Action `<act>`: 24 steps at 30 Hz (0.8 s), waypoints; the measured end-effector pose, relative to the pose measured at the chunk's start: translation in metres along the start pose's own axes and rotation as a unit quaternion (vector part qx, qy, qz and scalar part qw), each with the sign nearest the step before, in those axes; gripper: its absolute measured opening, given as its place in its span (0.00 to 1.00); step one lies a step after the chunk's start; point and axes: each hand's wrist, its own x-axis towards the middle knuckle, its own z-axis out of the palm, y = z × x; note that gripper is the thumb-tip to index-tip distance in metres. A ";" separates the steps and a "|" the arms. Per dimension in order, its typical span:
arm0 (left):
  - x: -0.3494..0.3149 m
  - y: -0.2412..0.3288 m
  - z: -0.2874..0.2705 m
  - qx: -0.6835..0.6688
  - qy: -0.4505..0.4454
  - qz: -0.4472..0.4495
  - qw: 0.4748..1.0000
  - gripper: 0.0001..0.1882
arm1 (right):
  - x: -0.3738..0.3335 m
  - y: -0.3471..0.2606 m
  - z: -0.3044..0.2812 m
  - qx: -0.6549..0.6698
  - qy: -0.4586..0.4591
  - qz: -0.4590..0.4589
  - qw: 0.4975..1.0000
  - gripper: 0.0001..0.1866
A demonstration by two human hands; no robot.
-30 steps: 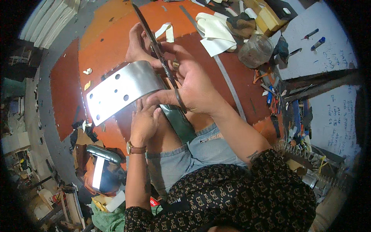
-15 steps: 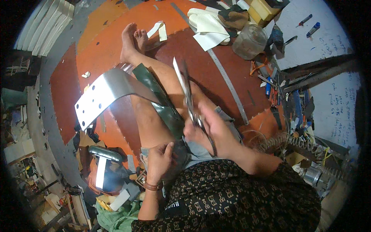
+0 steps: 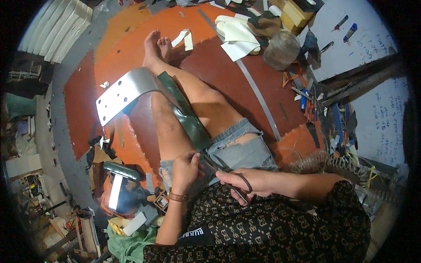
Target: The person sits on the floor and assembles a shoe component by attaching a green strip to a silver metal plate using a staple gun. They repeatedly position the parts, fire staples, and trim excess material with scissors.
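Person sat on the orange-red floor mat (image 3: 131, 39), legs stretched out, bare feet (image 3: 157, 44) at the far end; a long dark green strip (image 3: 184, 116) lay along the left leg, running from near the knee down to the lap; its far end met a curved grey metal plate (image 3: 123, 93) with several holes, which stood out to the left of the shin. Left hand (image 3: 186, 168) was closed, pinching the near end of the green strip just above the frayed denim shorts (image 3: 239, 151); a thin band sat on that wrist. Right hand (image 3: 247, 182) was closed around the loop handles of dark scissors (image 3: 226, 173), fingers through the loops; blades pointed toward the left hand and the strip's near end; whether the blades touched the strip could not be told. Beyond the right leg lay a long metal ruler (image 3: 258, 98) on the mat; farther off, a clear plastic jar (image 3: 280, 49) and cream sheets (image 3: 237, 37).
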 end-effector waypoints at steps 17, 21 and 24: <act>0.012 -0.003 -0.013 -0.127 -0.053 -0.081 0.987 0.14 | 0.019 -0.009 0.012 -0.030 0.076 -0.056 0.995 0.42; 0.012 -0.005 -0.015 -0.163 -0.071 -0.094 0.980 0.15 | 0.028 -0.010 0.016 -0.026 0.080 -0.069 0.994 0.40; 0.009 -0.005 -0.015 -0.160 -0.074 -0.112 0.978 0.15 | 0.028 -0.010 0.020 -0.030 0.085 -0.072 0.993 0.38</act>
